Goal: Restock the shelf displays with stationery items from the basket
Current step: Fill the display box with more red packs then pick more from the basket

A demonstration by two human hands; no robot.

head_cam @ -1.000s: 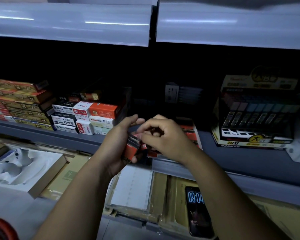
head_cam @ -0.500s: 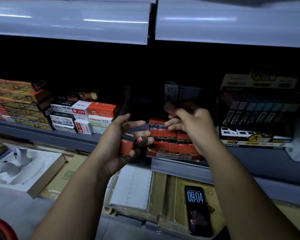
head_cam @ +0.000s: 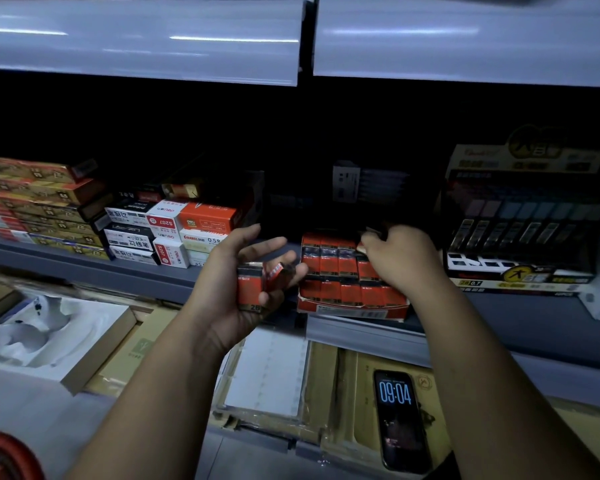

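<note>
Fingers [head_cam: 378, 243], right hand [head_cam: 400, 263]: pinched on one small lead box [head_cam: 370, 233], at the back right corner of the red display tray [head_cam: 350, 308] on the shelf [head_cam: 84, 270]. Left hand [head_cam: 236, 299]: palm up, forefinger and thumb spread, lower fingers curled round several red 2B boxes [head_cam: 252, 289], just left of the tray. Progress, judged: tray mostly filled, handful yet to place. Red basket [head_cam: 0, 455], apparently, at lower left; contents hidden.
</note>
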